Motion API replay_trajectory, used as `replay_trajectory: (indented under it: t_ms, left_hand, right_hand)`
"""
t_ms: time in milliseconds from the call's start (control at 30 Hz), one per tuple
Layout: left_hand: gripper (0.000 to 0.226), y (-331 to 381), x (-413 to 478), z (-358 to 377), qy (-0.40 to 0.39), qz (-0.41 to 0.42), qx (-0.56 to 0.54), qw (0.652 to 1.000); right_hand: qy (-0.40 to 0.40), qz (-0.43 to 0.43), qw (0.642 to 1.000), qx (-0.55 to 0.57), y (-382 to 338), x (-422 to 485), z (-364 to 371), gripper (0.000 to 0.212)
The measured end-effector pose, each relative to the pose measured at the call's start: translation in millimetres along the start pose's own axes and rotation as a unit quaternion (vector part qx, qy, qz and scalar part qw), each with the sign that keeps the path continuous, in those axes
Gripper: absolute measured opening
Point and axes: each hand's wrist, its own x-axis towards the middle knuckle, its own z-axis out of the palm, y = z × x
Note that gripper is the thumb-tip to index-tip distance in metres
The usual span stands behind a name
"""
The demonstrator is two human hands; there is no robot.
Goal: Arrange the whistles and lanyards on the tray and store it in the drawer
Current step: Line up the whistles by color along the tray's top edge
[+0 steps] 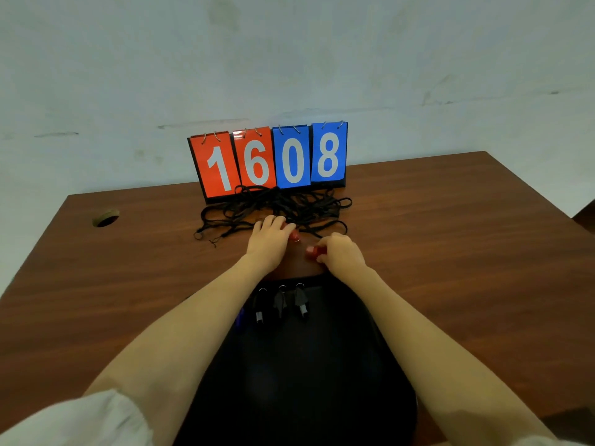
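Whistles (281, 302): three dark on tray (322, 381), two red in hands (269, 243) (341, 255).

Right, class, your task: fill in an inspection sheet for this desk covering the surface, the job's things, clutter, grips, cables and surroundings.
Surface: brown wooden table with a round hole at its far left.
Job's things: black lanyards lie tangled in front of the scoreboard. The black tray sits nearest the person, with three dark ringed items, probably whistles, at its far end.
Clutter: flip scoreboard reading 1608, upright at the table's far edge.
Grips: the left hand holds a red whistle beside the lanyards. The right hand pinches a second red whistle.
Cables: nothing seen.
Surroundings: pale, marked wall behind the table.
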Motion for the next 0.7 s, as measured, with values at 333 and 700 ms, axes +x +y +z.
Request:
replay_trajectory:
  t_ms: [333, 700]
  left_hand:
    - [0.042, -0.5, -13.2, -1.2, 0.058, -0.014, 0.015, 0.998]
    - [0.025, 8.4, -95.8, -43.2, 0.116, -0.112, -0.26, 0.952]
  right_hand:
    - [0.006, -0.012, 1.0, -0.025, -8.6, -1.2, 1.7, 0.032]
    - [0.145, -0.033, 0.963, 0.223, -29.2, -54.8, -11.9, 0.017]
